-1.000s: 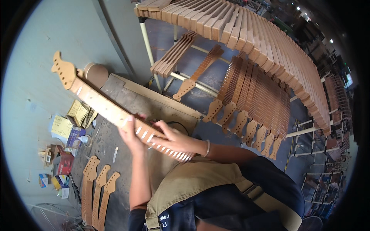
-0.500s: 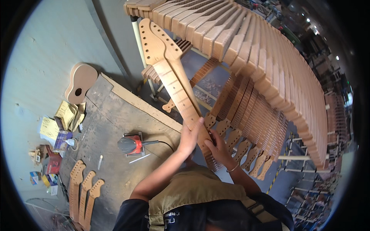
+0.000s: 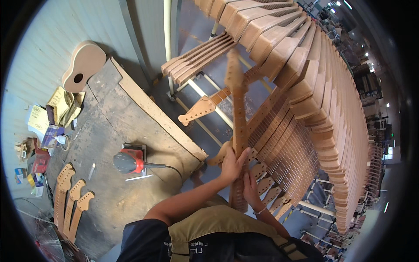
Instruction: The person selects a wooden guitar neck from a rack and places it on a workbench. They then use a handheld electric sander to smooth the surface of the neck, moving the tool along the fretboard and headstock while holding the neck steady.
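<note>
Pale wooden guitar necks point(image 3: 238, 118) stand almost upright in front of me, held together in both hands. They are blurred and seen nearly edge-on, so one partly hides the other. My left hand point(image 3: 233, 166) is wrapped round the middle of their length. Lower down, my right hand point(image 3: 251, 187) grips the same necks from the right side. Just behind them, a lower rack holds a row of guitar necks point(image 3: 286, 146) with drilled headstocks toward me. Another single neck point(image 3: 200, 109) lies across the rack bars, left of the held ones.
Overhead at right, a long rack carries densely packed wooden necks point(image 3: 301, 83). The workbench point(image 3: 131, 109) on my left bears a corded power sander point(image 3: 128, 160), a white stick point(image 3: 139, 177) and three necks point(image 3: 72, 201). A guitar body point(image 3: 85, 65) leans on the wall near yellow paper packets point(image 3: 65, 105).
The held necks have swung from a leftward lean to nearly upright and turned edge-on. Both hands still grip them. My view has shifted to the right, toward the racks.
</note>
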The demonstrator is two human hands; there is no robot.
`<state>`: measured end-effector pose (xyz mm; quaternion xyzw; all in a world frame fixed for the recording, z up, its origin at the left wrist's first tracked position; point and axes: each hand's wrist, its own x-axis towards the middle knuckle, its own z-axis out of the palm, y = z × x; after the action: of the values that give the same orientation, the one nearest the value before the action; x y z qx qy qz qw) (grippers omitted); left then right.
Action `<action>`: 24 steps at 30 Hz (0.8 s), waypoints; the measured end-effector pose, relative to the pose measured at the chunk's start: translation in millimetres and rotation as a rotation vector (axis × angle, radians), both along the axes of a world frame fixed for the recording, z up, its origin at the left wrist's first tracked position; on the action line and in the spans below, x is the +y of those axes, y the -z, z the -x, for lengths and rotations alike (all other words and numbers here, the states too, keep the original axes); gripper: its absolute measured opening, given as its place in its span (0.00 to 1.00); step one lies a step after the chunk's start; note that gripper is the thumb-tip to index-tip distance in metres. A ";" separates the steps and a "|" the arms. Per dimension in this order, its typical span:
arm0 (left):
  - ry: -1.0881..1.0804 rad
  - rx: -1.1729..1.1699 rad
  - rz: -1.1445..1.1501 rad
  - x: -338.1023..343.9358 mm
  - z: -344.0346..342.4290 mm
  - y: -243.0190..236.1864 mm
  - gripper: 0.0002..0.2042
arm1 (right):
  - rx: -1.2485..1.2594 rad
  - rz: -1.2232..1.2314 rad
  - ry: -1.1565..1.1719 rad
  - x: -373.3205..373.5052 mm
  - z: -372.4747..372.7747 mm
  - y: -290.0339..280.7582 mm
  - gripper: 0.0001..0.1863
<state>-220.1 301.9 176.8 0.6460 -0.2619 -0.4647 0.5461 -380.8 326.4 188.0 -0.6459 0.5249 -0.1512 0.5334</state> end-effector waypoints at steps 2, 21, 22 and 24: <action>0.112 -0.059 -0.017 -30.4 -6.2 2.8 0.30 | -0.148 -0.016 0.134 -18.1 -22.5 4.3 0.28; 0.113 -0.377 -0.153 -135.2 -46.2 109.7 0.36 | -0.272 -0.130 0.706 -269.1 -129.5 94.8 0.47; 0.112 -0.377 -0.146 -140.6 -45.9 112.1 0.36 | -0.249 -0.136 0.723 -277.2 -126.1 105.5 0.47; 0.106 -0.383 -0.130 -151.7 -48.3 115.9 0.34 | -0.207 -0.148 0.753 -295.6 -117.2 130.5 0.49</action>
<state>-171.8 150.1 60.8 0.7417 -0.3639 -0.3773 0.4184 -263.6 30.8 57.5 -0.3493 0.6780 -0.3623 0.5358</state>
